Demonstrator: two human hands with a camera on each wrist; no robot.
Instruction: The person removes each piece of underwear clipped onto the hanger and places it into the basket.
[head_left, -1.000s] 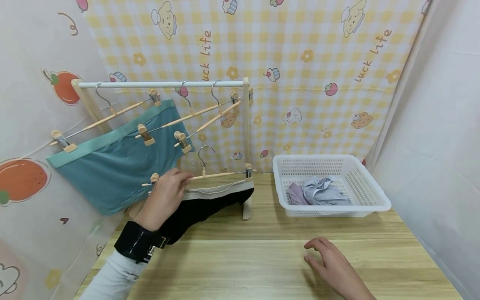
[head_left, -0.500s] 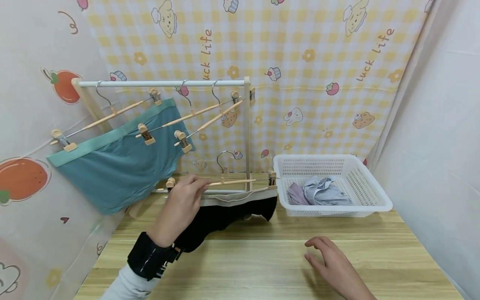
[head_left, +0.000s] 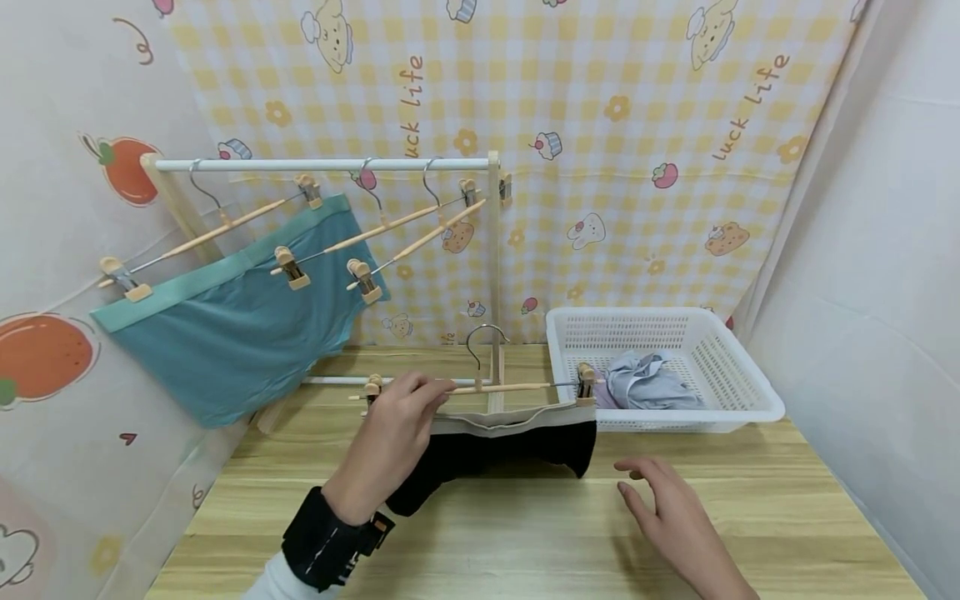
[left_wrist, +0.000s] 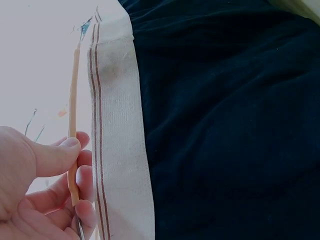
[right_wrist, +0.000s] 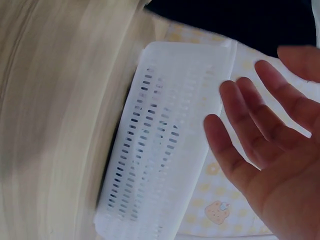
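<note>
We see the left hand (head_left: 397, 433), pinching the clip hanger (head_left: 480, 388), has carried the black shorts (head_left: 487, 446) right toward the basket (head_left: 750, 400), right hand (head_left: 671, 525) spread.

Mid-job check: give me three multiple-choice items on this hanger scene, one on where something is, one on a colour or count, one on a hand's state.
1. Where does the white basket stand?
A. on the table's right
B. on the rail
C. on the floor

2. How many hangers hang on the rail?
A. one
B. three
C. five

3. What is the left hand doing?
A. resting flat
B. pinching the hanger that carries the black garment
C. gripping the basket

Answers: A, it sits on the table's right; B, three hooks; B, fingers pinch the hanger's bar.
</note>
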